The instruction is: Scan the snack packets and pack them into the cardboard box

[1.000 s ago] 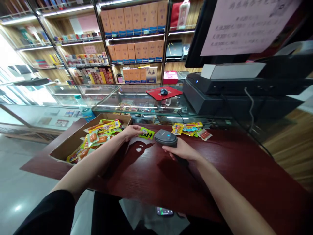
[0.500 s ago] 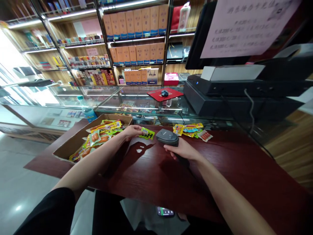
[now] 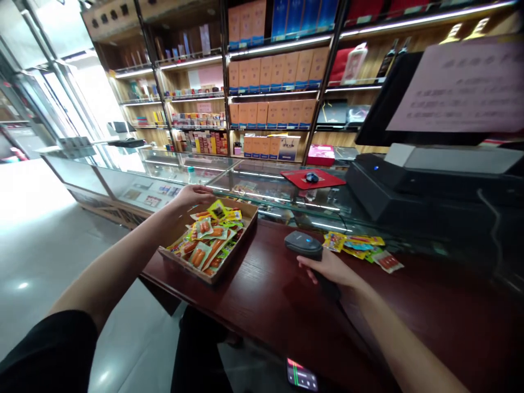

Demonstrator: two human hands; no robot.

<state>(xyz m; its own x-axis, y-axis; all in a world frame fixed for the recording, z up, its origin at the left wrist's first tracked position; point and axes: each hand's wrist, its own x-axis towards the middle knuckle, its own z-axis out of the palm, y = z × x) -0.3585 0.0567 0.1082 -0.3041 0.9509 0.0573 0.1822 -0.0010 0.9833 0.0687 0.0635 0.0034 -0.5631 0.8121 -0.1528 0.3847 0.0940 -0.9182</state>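
My left hand (image 3: 197, 196) is over the back left of a cardboard box (image 3: 186, 267), its fingers stretched out with nothing seen between them. Just below its fingertips, a yellow-green packet (image 3: 216, 209) shows at the top of the packed snacks (image 3: 204, 228); whether it touches the pile cannot be made out. My right hand (image 3: 325, 266) is wrapped round the handle of a dark barcode scanner (image 3: 303, 244), held above the dark red table (image 3: 262, 273). Several snack packets (image 3: 356, 245) lie behind and right of the scanner.
Behind the table stands a glass counter (image 3: 254, 185) with a red mat (image 3: 313, 179) and a mouse (image 3: 311, 177). A monitor (image 3: 385, 98) and dark machine (image 3: 380, 191) stand at right. A lit phone (image 3: 302, 375) is below the table's front edge.
The view has turned left. My left hand has moved from over the table to above the box and let go of the green packet. My right hand still grips the scanner.
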